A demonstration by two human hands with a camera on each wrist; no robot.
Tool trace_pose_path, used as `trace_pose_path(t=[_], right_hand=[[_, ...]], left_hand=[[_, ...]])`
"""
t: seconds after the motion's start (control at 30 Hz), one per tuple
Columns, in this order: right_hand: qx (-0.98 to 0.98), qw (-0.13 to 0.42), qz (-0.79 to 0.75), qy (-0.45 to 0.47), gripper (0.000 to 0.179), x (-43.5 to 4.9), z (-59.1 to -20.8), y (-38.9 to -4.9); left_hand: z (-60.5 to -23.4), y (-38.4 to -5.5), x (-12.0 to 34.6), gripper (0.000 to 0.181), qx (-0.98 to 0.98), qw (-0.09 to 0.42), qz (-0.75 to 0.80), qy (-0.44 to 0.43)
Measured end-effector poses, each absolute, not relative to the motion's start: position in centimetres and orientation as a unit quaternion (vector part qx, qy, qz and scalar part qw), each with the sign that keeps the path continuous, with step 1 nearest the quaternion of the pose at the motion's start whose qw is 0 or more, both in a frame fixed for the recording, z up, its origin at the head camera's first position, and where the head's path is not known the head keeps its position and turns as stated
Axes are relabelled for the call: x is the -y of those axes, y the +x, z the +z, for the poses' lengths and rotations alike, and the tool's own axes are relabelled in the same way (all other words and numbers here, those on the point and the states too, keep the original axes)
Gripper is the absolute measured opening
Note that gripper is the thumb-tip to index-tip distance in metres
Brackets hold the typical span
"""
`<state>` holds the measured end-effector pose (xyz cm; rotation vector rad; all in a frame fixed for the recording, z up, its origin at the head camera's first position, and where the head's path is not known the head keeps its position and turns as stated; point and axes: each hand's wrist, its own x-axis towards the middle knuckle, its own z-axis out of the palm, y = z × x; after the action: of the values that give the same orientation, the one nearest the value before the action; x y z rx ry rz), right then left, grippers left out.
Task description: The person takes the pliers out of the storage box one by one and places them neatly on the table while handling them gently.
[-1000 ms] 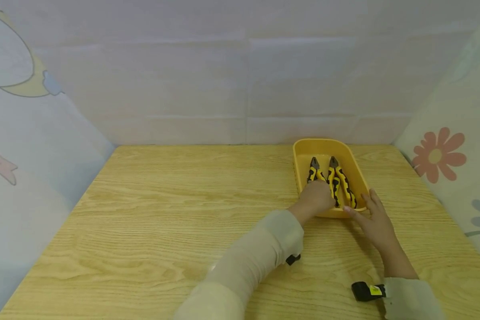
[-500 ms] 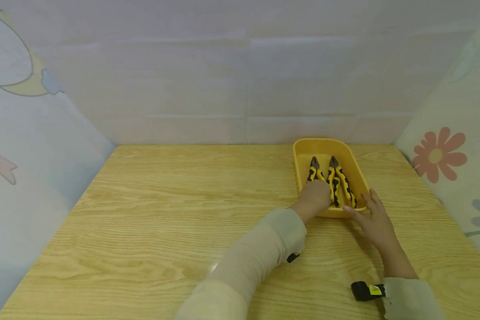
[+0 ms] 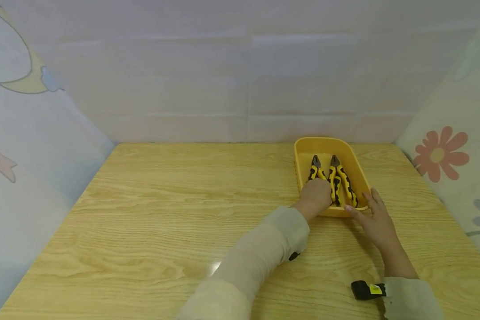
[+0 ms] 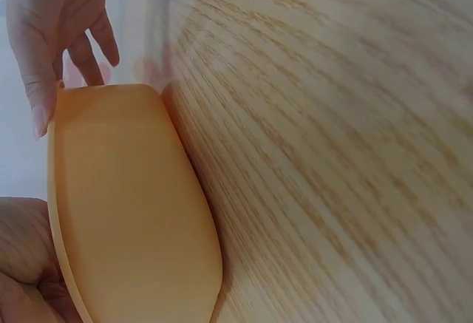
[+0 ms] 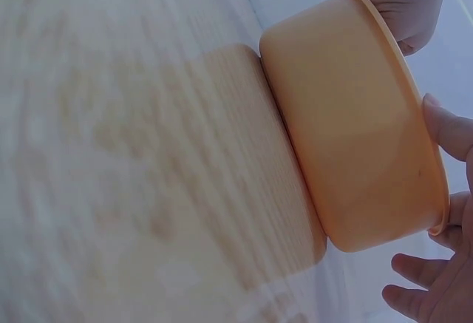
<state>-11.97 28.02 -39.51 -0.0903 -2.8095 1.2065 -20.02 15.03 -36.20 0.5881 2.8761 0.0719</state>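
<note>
In the head view a yellow plastic bin (image 3: 324, 141) holds pliers with yellow-and-black handles. My left hand (image 3: 316, 196) reaches over the bin's near left edge, its fingers curled at the handles of the left pliers (image 3: 315, 162); the grip itself is hidden under the hand. Beside it lie the right pliers (image 3: 347, 181), with a short stretch of another handle between their two handles. My right hand (image 3: 378, 224) holds the bin's near right corner, thumb on the front rim and fingers round the side. In the right wrist view the bin's outer wall (image 5: 347, 123) stands on the table.
The wood-grain table (image 3: 164, 209) runs back to a pale papered wall (image 3: 184, 80), close behind the bin. Side panels with printed pictures stand left and right. A black wrist camera (image 3: 362, 290) sits at the right cuff.
Both hands and the bin stay in place. The left forearm and sleeve have shifted slightly to the right, while the pliers lie as before.
</note>
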Motion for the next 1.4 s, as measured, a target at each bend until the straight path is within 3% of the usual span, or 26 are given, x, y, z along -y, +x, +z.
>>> trace_pose_path(t=[0.8, 1.1, 1.4], right_hand=[[0.922, 0.036, 0.384, -0.033, 0.075, -27.8, -39.4, -12.0], [0.923, 0.040, 0.382, -0.029, 0.074, -27.9, -39.3, -12.0], [0.922, 0.045, 0.385, -0.026, 0.074, -28.0, -39.6, -12.0]], left_hand=[[-36.3, -20.6, -15.9, 0.015, -0.980, 0.128, -0.009, 0.149], [-36.4, -20.6, -15.8, 0.016, -0.983, 0.114, 0.005, 0.146], [-36.4, -21.2, -16.0, 0.014, -0.986, 0.127, 0.052, 0.092]])
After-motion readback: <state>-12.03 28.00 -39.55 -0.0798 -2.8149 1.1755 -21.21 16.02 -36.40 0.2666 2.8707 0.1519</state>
